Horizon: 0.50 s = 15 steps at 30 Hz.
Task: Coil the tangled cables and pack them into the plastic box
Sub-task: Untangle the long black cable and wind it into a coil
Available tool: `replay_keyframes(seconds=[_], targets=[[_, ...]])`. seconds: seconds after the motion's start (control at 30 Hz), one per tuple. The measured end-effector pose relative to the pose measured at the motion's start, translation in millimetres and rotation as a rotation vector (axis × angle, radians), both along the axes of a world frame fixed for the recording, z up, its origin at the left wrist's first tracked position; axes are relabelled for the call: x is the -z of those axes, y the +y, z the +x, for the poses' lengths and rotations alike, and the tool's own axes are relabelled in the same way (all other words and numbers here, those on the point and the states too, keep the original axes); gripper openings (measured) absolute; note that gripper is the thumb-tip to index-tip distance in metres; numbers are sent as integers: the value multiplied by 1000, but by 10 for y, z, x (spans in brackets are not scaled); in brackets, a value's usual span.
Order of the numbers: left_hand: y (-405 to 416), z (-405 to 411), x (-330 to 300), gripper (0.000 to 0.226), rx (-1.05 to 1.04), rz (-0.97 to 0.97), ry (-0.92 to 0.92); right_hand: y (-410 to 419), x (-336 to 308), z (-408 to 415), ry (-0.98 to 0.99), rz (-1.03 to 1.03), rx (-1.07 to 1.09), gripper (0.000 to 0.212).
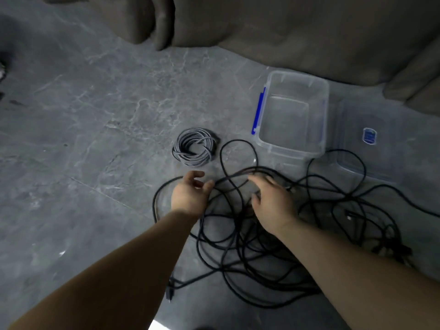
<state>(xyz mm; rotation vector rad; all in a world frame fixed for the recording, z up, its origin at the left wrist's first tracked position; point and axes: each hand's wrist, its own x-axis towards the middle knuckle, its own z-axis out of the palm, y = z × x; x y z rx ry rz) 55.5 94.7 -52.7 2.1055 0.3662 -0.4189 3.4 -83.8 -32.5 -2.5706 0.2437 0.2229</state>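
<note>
A long black cable (240, 246) lies tangled in loose loops on the grey floor, spreading from centre to right. A grey braided cable (194, 146) sits neatly coiled just beyond it. The clear plastic box (264, 141) with blue clips stands empty at the right, beyond the tangle. My left hand (191, 195) hovers over the tangle's left edge, fingers apart, palm partly up, holding nothing. My right hand (271, 201) is spread over the middle of the tangle, blurred by motion, its fingertips at a raised strand; whether it grips is unclear.
The box's clear lid (366, 144) with a blue sticker lies flat to the right of the box. A brown sofa (285, 27) runs along the back and right. A black plug end (170, 288) lies near my left forearm.
</note>
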Motion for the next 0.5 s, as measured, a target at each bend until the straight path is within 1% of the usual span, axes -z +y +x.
replay_keyframes(seconds=[0.13,0.2,0.27,0.37,0.5], targets=[[-64,-372,-37,11,122,80,4,-272,-47,-481,55,28,126,42],[-24,-511,-39,15,137,112,18,-328,-16,-688,74,48,151,40],[36,-605,-20,18,147,151,24,-319,41,-815,85,81,144,38],[187,-695,9,9,146,242,29,-215,135,-853,81,129,110,35],[430,-775,72,16,105,350,29,1,242,-772,62,194,58,33]])
